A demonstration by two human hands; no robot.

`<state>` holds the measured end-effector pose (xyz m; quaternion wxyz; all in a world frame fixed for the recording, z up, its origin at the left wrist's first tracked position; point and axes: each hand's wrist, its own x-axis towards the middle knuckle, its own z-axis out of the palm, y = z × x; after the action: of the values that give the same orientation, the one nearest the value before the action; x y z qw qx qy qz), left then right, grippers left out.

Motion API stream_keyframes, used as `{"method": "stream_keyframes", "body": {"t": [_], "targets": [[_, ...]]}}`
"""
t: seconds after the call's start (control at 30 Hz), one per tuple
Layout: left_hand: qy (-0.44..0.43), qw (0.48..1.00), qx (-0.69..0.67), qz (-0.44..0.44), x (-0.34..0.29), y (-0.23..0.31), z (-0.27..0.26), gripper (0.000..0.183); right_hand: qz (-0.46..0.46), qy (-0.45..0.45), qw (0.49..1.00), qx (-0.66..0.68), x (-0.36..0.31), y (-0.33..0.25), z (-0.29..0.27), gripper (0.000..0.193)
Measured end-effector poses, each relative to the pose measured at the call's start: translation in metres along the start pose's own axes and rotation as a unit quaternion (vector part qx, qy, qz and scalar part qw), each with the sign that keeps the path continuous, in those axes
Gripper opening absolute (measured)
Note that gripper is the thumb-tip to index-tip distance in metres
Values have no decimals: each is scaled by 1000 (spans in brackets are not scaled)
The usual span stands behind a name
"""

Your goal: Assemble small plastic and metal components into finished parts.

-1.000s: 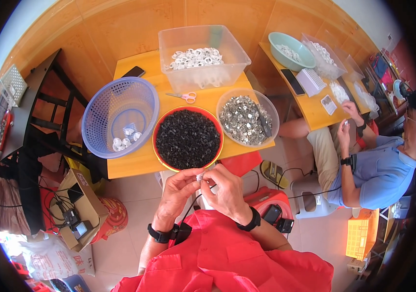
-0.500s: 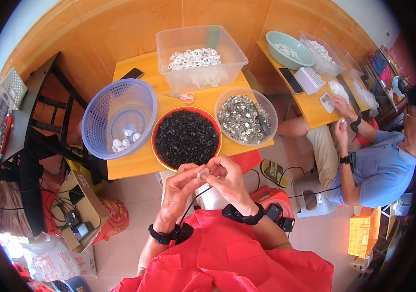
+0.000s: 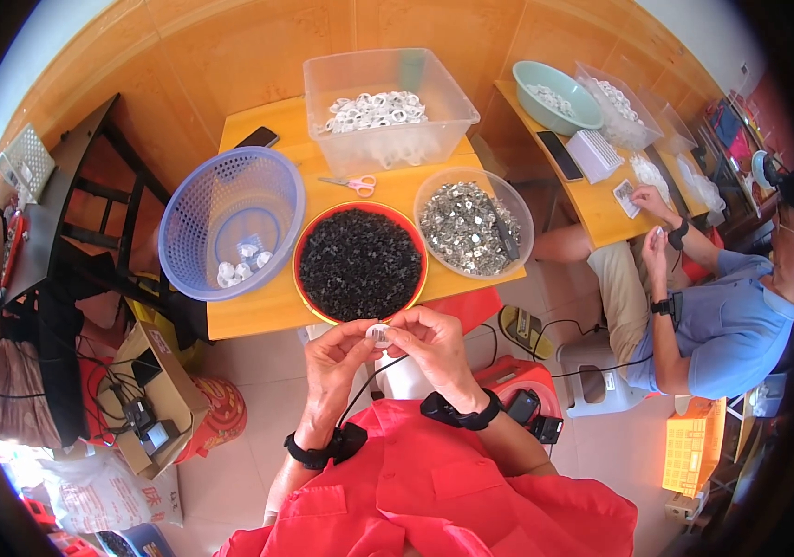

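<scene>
Between my two hands I hold a small white round plastic part [image 3: 378,335], its flat face turned up. My left hand [image 3: 334,364] pinches one side between thumb and fingers, and my right hand [image 3: 439,357] pinches the other. Both are just in front of a red-rimmed bowl [image 3: 426,269] heaped with small black pieces [image 3: 360,258]. To its right stands a clear round tub [image 3: 529,243] of small metal pieces [image 3: 465,223]. A blue-purple perforated basket [image 3: 174,237] on the left holds several white parts [image 3: 244,269].
A large clear bin [image 3: 392,153] of white rings stands at the table's back. Pink-handled scissors [image 3: 363,186] and a black phone [image 3: 260,137] lie on the table [image 3: 258,320]. At right, a co-worker in a blue shirt [image 3: 722,325] handles small parts. A cardboard box [image 3: 174,399] with cables stands lower left.
The white part has been turned so that its round face shows. My fingers have shifted to its two sides. The view has moved slightly.
</scene>
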<state>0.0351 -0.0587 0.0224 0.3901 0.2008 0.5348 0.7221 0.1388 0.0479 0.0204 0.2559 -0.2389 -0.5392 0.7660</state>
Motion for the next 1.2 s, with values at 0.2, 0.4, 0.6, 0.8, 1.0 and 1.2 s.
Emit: {"method": "stream_keyframes", "body": {"t": [0.2,0.4,0.6,0.8,1.0,1.2], "targets": [[25,998,47,46,2,-13,-7,17,17,-2,1000,-26,-1,3,5,11],[50,992,89,77,2,-13,-6,13,24,-10,999,-37,0,9,5,9],[56,990,100,87,2,-16,-6,13,33,-8,998,-53,-1,7,7,9],[45,978,172,107,3,-16,-4,14,17,7,999,-43,0,13,5,11],[45,990,93,98,2,-8,4,16,9,18,1000,-7,1,10,5,10],[61,990,100,83,2,-16,-2,15,14,17,1000,-9,-3,16,10,9]]}}
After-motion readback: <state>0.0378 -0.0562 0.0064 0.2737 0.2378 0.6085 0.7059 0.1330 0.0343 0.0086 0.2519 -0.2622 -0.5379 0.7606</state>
